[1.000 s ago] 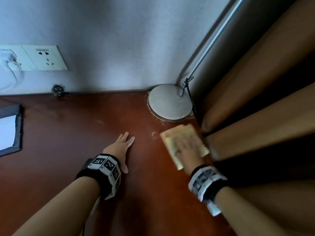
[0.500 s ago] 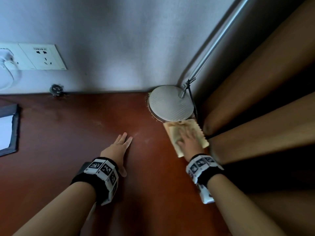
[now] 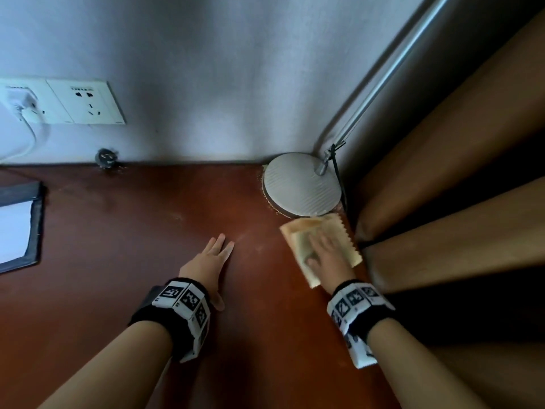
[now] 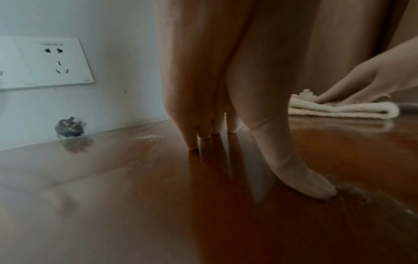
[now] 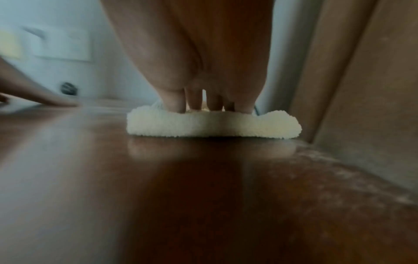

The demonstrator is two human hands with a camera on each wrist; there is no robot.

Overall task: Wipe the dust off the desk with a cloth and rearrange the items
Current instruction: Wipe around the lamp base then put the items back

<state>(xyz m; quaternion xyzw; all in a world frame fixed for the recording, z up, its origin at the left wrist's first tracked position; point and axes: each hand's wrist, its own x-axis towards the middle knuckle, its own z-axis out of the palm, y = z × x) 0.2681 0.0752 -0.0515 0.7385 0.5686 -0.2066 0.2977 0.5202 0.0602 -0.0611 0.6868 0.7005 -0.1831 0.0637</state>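
A folded cream cloth point(image 3: 298, 246) point(image 4: 339, 109) point(image 5: 212, 125) lies on the reddish-brown desk point(image 3: 124, 261) near its right edge, its far end touching the round grey lamp base point(image 3: 300, 185). My right hand point(image 3: 327, 255) point(image 5: 203, 71) presses flat on the cloth with straight fingers point(image 4: 353, 92). My left hand point(image 3: 212, 261) point(image 4: 226, 89) rests flat on the bare desk to the cloth's left, fingers straight, thumb spread. Dust streaks point(image 4: 144, 137) show on the wood beyond the left hand.
The lamp's metal pole point(image 3: 383, 81) leans up the corner. Brown curtain folds point(image 3: 442, 187) hang along the desk's right edge. Wall sockets point(image 3: 85, 101) with a white plug point(image 3: 26, 107) are at left, a small dark plug point(image 3: 106, 157) at the wall's foot, a dark folder point(image 3: 20, 225) far left.
My right hand has pushed the cloth away from me, up against the lamp base and nearer the curtain. The left hand has stayed flat on the desk.
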